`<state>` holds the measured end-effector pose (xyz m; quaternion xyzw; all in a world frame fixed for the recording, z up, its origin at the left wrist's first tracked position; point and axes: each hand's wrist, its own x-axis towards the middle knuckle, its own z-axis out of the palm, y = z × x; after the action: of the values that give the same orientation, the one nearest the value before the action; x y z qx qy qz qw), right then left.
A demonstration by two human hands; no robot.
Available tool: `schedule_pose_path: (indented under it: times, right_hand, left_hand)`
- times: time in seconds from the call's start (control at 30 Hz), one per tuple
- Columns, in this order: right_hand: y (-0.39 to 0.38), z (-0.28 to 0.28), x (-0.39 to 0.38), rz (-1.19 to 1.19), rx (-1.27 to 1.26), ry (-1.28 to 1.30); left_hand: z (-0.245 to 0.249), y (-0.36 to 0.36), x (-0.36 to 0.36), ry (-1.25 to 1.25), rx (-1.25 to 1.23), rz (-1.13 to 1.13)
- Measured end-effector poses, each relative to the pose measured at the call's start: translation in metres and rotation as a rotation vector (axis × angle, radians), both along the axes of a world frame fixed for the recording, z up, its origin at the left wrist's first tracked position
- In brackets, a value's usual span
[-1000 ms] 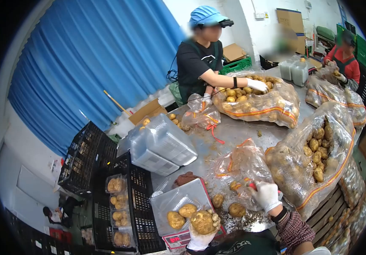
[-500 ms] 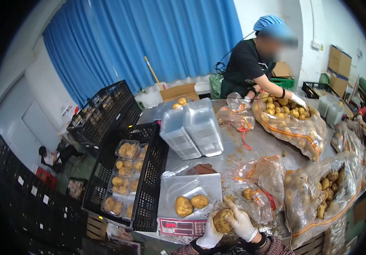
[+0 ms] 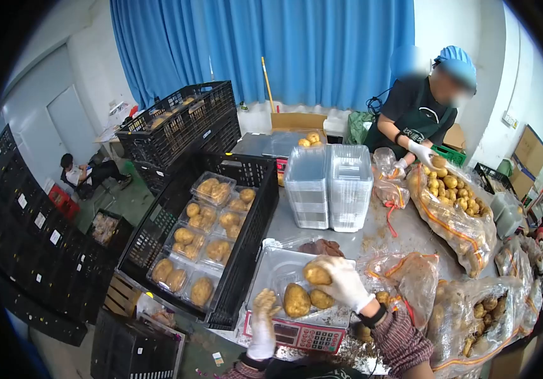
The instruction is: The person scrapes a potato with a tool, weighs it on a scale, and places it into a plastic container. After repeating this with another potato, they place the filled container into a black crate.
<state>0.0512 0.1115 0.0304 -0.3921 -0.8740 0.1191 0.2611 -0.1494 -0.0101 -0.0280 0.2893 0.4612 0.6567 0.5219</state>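
My right hand (image 3: pixel 342 282), in a white glove, grips a potato (image 3: pixel 316 273) over the scale. Under it, on the scale (image 3: pixel 259 284), lies a clear plastic tray (image 3: pixel 279 268) with two potatoes in it, a large one (image 3: pixel 297 300) and a smaller one (image 3: pixel 322 299). Left of the scale, my left hand (image 3: pixel 263 319) is raised in a soiled white glove, fingers apart, holding nothing. Behind the scale is a brown cloth (image 3: pixel 321 247).
A black crate (image 3: pixel 221 287) with packed potato trays stands left. Stacked clear trays (image 3: pixel 350 189) rise behind the scale. Potato sacks (image 3: pixel 461 230) lie at right, where a co-worker (image 3: pixel 417 114) holds a potato. More black crates (image 3: pixel 177 126) stand at back left.
The view has turned left. My right hand has brought a potato from the front edge to above the tray. My left hand has let go and moved left of the scale.
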Motion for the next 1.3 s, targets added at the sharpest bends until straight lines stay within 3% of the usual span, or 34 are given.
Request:
schedule_pose_path:
  times: [0.03, 0.1, 0.17, 0.23, 0.27, 0.3, 0.37, 0.4, 0.43, 0.47, 0.5, 0.57, 0.6, 0.63, 0.67, 0.73, 0.77, 0.8, 0.83, 0.93, 1.0, 1.1, 1.17, 1.3]
  right_hand:
    - [0.01, -0.012, -0.004, -0.001, 0.006, -0.008]
    - [0.018, -0.029, -0.01, 0.255, -0.008, -0.191]
    - [0.026, -0.035, -0.011, 0.264, 0.024, -0.256]
    - [0.053, -0.065, -0.003, 0.1, -0.365, 0.549]
    - [0.049, -0.035, 0.0, -0.205, -0.183, 0.178]
    - [0.053, -0.039, 0.001, -0.202, -0.18, 0.178]
    - [0.073, -0.066, 0.003, -0.277, -0.916, 0.781]
    - [0.09, -0.112, 0.018, -0.162, -1.232, 0.971]
    - [0.08, -0.107, 0.02, -0.164, -1.235, 0.982]
    - [0.062, -0.088, 0.024, -0.065, -1.054, 0.94]
    - [0.041, -0.065, 0.028, 0.031, -0.877, 0.892]
    - [-0.003, -0.038, 0.049, 0.084, -0.762, 0.761]
    - [-0.019, -0.048, 0.055, 0.086, -0.801, 0.842]
    - [-0.028, -0.069, 0.068, 0.009, -0.631, 0.57]
    - [-0.036, -0.08, 0.072, -0.016, -0.597, 0.578]
    - [-0.043, -0.086, 0.078, -0.041, -0.562, 0.589]
    - [-0.043, -0.081, 0.076, -0.118, -0.755, 0.613]
    - [-0.043, -0.077, 0.075, -0.192, -0.946, 0.636]
    - [-0.041, -0.077, 0.074, -0.187, -0.943, 0.642]
    - [-0.029, -0.093, 0.076, -0.237, -1.058, 0.617]
    - [-0.016, -0.112, 0.092, -0.151, -1.388, 0.642]
    - [-0.013, -0.081, 0.087, -0.118, -1.527, 0.686]
    - [-0.009, -0.096, 0.089, -0.119, -1.54, 0.661]
    - [-0.017, -0.095, 0.083, -0.124, -1.324, 0.779]
  left_hand:
    - [-0.006, 0.002, -0.013, -0.031, 0.019, 0.012]
    - [-0.035, 0.016, -0.032, -0.012, 0.031, -0.009]
    - [-0.053, 0.037, -0.043, -0.216, 0.017, -0.125]
    - [-0.066, 0.069, -0.05, -0.225, -0.011, -0.147]
    - [-0.068, 0.087, -0.051, -0.308, -0.085, -0.158]
    - [-0.069, 0.1, -0.05, -0.387, -0.159, -0.172]
    - [-0.042, 0.095, -0.041, -0.289, -0.117, -0.174]
    - [-0.03, 0.09, -0.037, -0.175, -0.034, -0.156]
    - [-0.017, 0.081, -0.034, -0.062, 0.05, -0.137]
    - [0.004, 0.063, -0.034, 0.197, 0.09, -0.172]
    - [0.009, 0.051, -0.036, 0.608, 0.151, -0.138]
    - [-0.011, 0.018, -0.026, 0.628, 0.042, -0.065]
    - [-0.016, 0.006, -0.019, 0.632, 0.041, -0.057]
    - [-0.02, -0.005, -0.01, 0.433, 0.009, -0.028]
    - [-0.025, -0.016, -0.005, 0.237, -0.026, -0.004]
    - [-0.034, -0.019, -0.007, 0.32, -0.074, -0.035]
    - [-0.033, -0.018, -0.007, 0.4, -0.115, -0.061]
    - [-0.03, -0.018, -0.009, 0.295, -0.179, -0.106]
    - [-0.028, -0.015, -0.011, 0.302, -0.176, -0.103]
    - [-0.039, -0.004, -0.029, -0.061, -0.493, -0.37]
    - [-0.035, 0.0, -0.034, -0.052, -0.492, -0.424]
    - [-0.04, 0.004, -0.037, -0.071, -0.461, -0.478]
    - [-0.044, 0.005, -0.041, -0.144, -0.408, -0.53]
    - [-0.017, -0.002, -0.031, 0.11, -0.27, -0.413]
